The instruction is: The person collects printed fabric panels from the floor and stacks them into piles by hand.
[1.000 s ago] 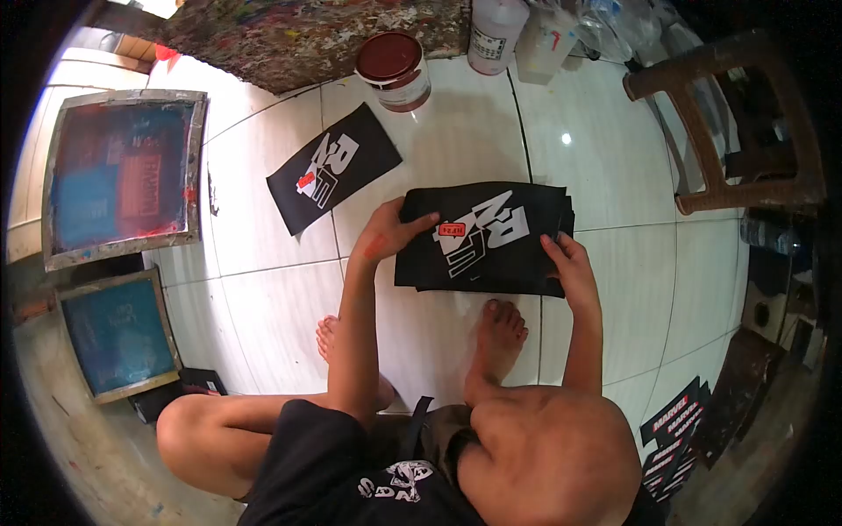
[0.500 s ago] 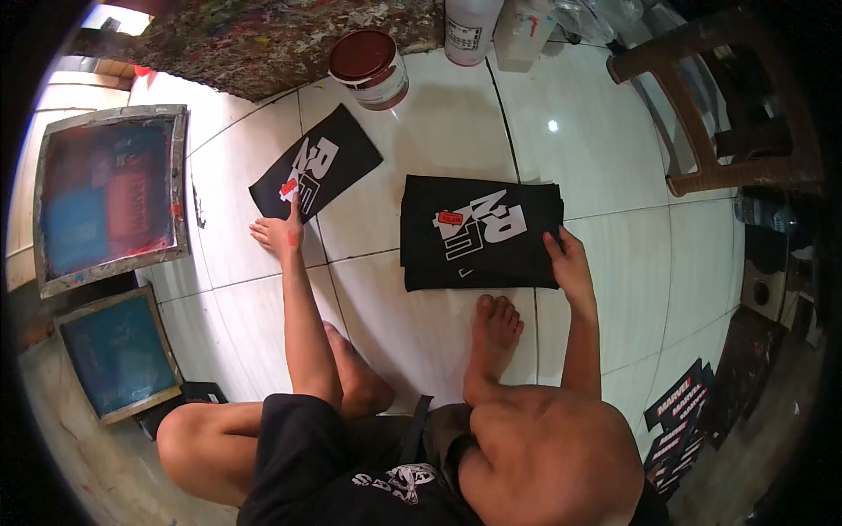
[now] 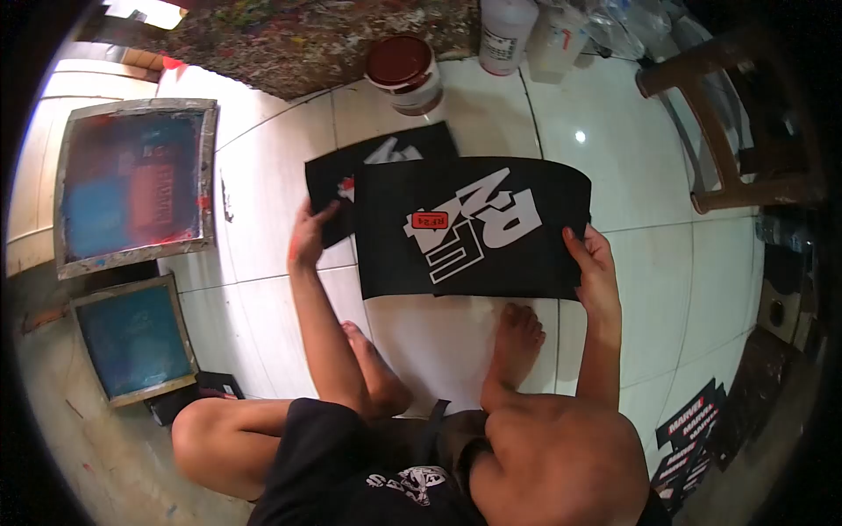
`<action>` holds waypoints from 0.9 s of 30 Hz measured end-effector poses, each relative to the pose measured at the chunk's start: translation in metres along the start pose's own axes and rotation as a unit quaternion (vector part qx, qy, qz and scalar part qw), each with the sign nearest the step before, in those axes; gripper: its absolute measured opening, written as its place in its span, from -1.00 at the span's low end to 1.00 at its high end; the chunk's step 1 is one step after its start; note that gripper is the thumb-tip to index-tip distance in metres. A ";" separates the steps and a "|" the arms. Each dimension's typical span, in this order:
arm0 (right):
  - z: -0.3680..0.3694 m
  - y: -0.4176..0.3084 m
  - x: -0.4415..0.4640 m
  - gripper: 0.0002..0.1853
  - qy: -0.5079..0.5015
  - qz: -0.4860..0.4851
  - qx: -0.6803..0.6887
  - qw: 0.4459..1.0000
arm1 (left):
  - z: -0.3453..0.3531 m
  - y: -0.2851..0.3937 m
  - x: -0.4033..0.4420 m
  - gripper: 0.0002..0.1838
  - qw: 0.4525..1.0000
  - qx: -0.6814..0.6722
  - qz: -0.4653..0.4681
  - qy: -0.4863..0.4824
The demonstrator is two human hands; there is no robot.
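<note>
My right hand point(image 3: 598, 267) grips the right edge of a stack of black printed fabric pieces point(image 3: 386, 254), thumb on top. The stack is lifted off the floor and slightly bowed, with large white letters and a small red label on its top face. In my left hand point(image 3: 307, 237) is the lower left edge of a separate black printed piece point(image 3: 326, 175), pinched under the thumb. The stack partly covers this piece and its white print. My left fingertips are hidden beneath it.
Two framed printing screens point(image 3: 208, 184) point(image 3: 180, 329) stand at the left. A lidded paint tub point(image 3: 402, 74) and a plastic bottle point(image 3: 506, 39) are at the back. A brown stool point(image 3: 702, 114) is at the right, near black MARVEL-printed pieces point(image 3: 688, 425). My bare foot point(image 3: 513, 346) is below the stack.
My right hand has raised the stack from the floor. My left hand has moved right with the single piece, which now lies partly behind the stack. The camera view has shifted slightly.
</note>
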State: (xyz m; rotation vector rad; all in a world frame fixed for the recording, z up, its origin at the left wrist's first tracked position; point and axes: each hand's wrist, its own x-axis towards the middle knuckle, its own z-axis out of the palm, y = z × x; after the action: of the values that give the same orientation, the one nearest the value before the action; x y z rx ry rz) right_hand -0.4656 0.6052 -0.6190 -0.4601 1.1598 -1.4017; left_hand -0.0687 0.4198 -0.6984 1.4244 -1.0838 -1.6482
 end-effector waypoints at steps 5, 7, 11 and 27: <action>0.016 0.037 0.061 -0.74 -0.052 -0.009 -0.132 0.990 | 0.030 -0.011 -0.010 -0.56 0.990 -0.119 -0.051 -0.046; 0.031 0.048 0.093 -0.73 -0.085 -0.007 -0.173 0.981 | 0.023 -0.023 -0.005 -0.56 0.972 -0.203 -0.118 0.015; 0.054 0.080 0.145 -0.71 -0.078 -0.063 -0.466 0.879 | 0.040 0.001 -0.015 -0.39 0.984 -0.166 -0.054 -0.019; 0.034 0.012 0.092 -0.60 0.005 -0.074 -0.124 0.990 | 0.091 0.104 -0.050 -0.64 0.981 -0.066 0.102 -0.149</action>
State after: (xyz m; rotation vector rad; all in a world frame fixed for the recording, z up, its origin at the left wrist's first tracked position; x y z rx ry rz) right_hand -0.4517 0.5117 -0.6470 -0.7274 1.3374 -1.3925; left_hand -0.1527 0.4361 -0.5791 0.9666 -1.2159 -1.7811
